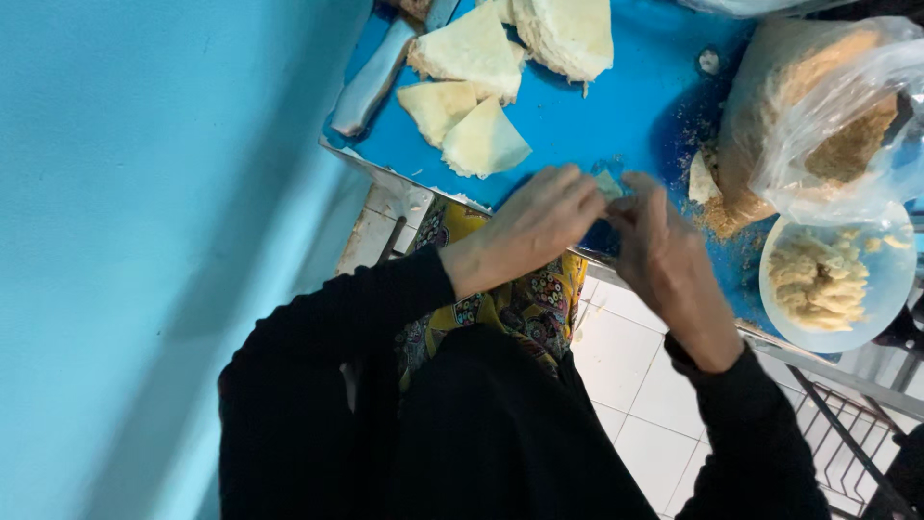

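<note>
Together, both hands pinch 1 small pale pastry piece (607,185) at the worktop (616,116) edge.
Left hand (544,220) and right hand (664,252) fingers close on it from either side; it looks thin, soft and tearable, best held by its edges. Beyond the fingers lie 3 cut triangles (472,106); the fingers hide most of the piece.

Blue table (616,116): dough triangles (462,91), bag (818,106), bowl (835,281).

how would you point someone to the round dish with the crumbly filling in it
Start at the blue tabletop and follow its edge to the far right, below the clear plastic bag of brown crumbs. The round dish sits there, the only pale, circular container, heaped with beige lumps.
</note>
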The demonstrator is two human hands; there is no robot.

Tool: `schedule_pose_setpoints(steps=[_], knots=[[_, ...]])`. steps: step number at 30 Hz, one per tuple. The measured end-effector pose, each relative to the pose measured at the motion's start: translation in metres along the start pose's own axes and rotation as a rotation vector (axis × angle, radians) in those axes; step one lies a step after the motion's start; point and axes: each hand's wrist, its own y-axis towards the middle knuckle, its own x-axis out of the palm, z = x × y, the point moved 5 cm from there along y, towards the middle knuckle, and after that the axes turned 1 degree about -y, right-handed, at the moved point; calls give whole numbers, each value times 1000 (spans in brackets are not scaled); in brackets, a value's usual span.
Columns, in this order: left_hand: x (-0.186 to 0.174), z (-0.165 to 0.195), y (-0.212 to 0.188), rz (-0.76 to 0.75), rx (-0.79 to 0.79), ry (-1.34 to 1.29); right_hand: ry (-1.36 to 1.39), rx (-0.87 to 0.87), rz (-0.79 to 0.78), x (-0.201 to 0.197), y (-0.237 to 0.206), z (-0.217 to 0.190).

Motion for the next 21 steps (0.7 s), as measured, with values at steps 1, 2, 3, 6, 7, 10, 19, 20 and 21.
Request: schedule_pose_setpoints(steps=[1, 2, 3, 6, 7, 10, 19, 20, 21], knots=[[2, -7, 6, -10, -63, -91, 86, 66, -66, 1, 6, 8], [3, -12, 13, -45, -69, -125, 172, 132, -129, 1, 14, 19], [3, -17, 17, -80, -76, -161, 259, 197, -197, 4, 18, 26], [6, -35, 28, -233, -189, -270, 383, 168, -200, 5, 24, 37], [9, -37, 27, -304, -243, -325, 359, 178, -189, 7, 21, 39], [4, -29, 22, -233, -253, -230, 236, 139, -115, 11, 9, 35], [-15, 7, 12, -55, 24, 241, -26, -63, 46, 6, 4, 8], [-13, 5, 15, -83, 2, 190, 81, 10, -16, 6, 6, 15], [-12, 2, 18, -112, -21, 139, 189, 82, -80, 8, 6, 21]])
